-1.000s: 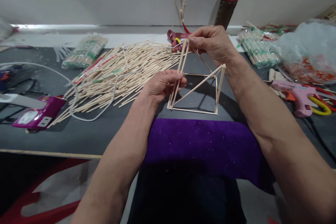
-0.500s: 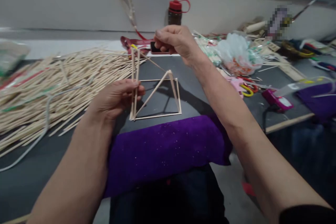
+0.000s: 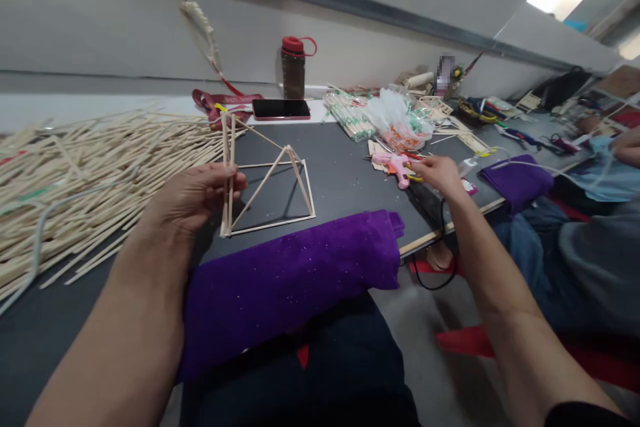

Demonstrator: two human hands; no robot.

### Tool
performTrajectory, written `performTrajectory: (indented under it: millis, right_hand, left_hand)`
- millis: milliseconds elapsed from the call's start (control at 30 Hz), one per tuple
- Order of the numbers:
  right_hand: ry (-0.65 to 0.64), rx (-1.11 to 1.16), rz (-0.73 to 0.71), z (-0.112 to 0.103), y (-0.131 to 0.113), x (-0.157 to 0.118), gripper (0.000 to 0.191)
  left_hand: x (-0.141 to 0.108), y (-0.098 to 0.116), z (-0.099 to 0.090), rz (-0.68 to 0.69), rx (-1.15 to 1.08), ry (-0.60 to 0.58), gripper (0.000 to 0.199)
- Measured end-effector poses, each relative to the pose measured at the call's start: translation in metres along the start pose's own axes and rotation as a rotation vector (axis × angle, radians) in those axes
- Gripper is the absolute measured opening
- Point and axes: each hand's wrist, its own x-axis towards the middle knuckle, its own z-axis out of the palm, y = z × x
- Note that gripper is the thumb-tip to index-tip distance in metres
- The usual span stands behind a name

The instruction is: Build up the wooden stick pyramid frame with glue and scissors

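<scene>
My left hand pinches the upright sticks of a small frame of thin wooden sticks. The frame stands on the grey table, with a square base and slanted sticks meeting at a peak. On the right, my right hand reaches out low over the table, its fingers closed at the back of a pink glue gun. Scissors with yellow handles lie partly under those fingers. What the fingertips grip, if anything, is hidden.
A pile of loose wooden sticks covers the table's left side. Purple cloth drapes over the front edge. A phone, a bottle and plastic bags are at the back. Another person sits at right.
My right hand has moved from above the back of the table down and right to the glue gun and scissors. My left hand still holds the stick frame. The view has turned right.
</scene>
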Motion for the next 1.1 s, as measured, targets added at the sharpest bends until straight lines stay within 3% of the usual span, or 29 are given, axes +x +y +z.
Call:
performTrajectory:
  millis: [100,300,633,867,1100]
  right_hand:
    - [-0.1,-0.103,0.067,0.013,0.008,-0.005,0.031]
    - [-0.176,-0.183,0.105,0.032,-0.006,0.002,0.034]
    - [-0.316,0.103,0.13,0.025,0.007,0.003,0.025]
    - [-0.305,0.106,0.176,0.027,0.006,0.013,0.027]
    - [-0.172,-0.083,0.158,0.039,-0.014,0.015,0.027]
  left_hand:
    - [0.0,0.0,-0.001,0.024,0.003,-0.024,0.007]
    - [0.0,0.0,-0.002,0.034,0.011,-0.035,0.009]
    - [0.004,-0.003,-0.005,0.017,-0.016,-0.032,0.005]
    - [0.004,-0.003,-0.004,0.032,-0.003,-0.032,0.005]
    - [0.001,-0.002,-0.003,0.049,-0.02,-0.047,0.013]
